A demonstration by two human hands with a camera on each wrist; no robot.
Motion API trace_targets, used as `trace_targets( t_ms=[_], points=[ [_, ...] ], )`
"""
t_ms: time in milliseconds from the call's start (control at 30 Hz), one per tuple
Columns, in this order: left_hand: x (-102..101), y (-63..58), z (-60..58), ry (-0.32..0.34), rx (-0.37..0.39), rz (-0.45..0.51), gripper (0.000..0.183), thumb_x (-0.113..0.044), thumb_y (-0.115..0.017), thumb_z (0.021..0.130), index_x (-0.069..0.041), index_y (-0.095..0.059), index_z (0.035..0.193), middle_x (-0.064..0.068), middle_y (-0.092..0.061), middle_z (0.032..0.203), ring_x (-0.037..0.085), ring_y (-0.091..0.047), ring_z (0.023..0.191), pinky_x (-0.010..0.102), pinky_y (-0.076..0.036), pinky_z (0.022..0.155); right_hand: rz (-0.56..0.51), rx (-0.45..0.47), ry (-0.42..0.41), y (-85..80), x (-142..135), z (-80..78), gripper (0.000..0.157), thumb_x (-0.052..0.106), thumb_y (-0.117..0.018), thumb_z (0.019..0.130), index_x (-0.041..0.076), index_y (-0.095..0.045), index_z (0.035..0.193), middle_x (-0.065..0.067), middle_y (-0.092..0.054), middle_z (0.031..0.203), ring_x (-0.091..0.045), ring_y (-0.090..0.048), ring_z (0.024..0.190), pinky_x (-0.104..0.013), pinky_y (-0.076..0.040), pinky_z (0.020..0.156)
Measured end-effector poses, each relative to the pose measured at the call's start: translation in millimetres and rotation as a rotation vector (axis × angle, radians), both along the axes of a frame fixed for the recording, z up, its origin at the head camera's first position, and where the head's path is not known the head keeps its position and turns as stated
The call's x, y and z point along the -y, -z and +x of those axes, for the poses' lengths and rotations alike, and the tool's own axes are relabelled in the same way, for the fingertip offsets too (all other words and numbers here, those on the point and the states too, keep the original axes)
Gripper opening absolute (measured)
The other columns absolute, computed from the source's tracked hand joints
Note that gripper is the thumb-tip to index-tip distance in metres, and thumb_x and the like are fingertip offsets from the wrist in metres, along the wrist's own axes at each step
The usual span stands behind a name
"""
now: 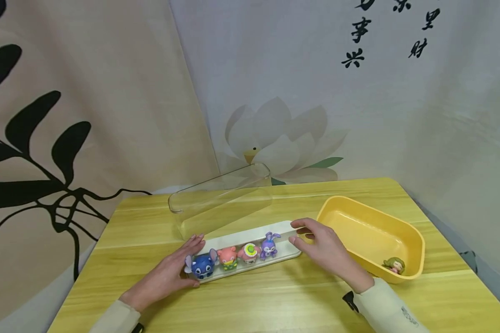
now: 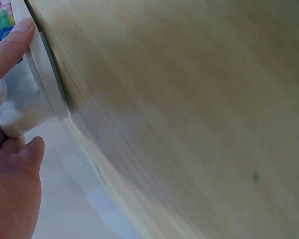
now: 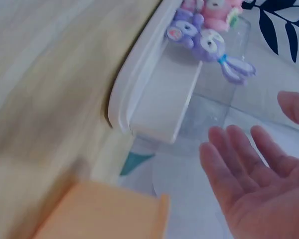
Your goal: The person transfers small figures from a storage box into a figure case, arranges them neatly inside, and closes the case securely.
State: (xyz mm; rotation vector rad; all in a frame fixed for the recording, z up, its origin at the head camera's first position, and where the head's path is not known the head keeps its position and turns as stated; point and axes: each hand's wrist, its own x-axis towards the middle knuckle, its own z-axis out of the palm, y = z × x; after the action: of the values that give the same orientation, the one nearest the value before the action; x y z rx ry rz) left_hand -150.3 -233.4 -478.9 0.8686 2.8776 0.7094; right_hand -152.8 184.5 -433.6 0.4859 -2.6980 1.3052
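Observation:
A white long tray holds a row of small figurines: a blue big-eared one at the left, a pink one, a pink one with a green and yellow top, and a purple long-eared one. My left hand grips the tray's left end, its thumb along the front edge in the left wrist view. By the tray's bare right end, my right hand has its fingers spread and loosely bent. The right wrist view shows that palm apart from the tray, holding nothing.
Behind the tray stands a clear cover on the wooden table. To the right is a yellow bin, with a green-haired figurine in its near right corner. A printed curtain hangs behind the table.

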Motion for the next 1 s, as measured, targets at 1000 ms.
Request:
trace_targets(
  t_ms=[1000],
  points=[
    [-1,-1.3,1.9,-0.015,-0.001,-0.002,0.104,-0.022,-0.094,0.073,-0.006,-0.038,0.160,0.011,-0.025,0.170,0.034,-0.025,0.154,0.054,-0.038,0.114,0.327,-0.159,0.103,-17.2,-114,34.5,0.062,0.043,-0.071,0.097,0.010,-0.057,0.148,-0.016,-0.044,0.160,-0.046,-0.033,0.149,-0.074,-0.032,0.110]
  ],
)
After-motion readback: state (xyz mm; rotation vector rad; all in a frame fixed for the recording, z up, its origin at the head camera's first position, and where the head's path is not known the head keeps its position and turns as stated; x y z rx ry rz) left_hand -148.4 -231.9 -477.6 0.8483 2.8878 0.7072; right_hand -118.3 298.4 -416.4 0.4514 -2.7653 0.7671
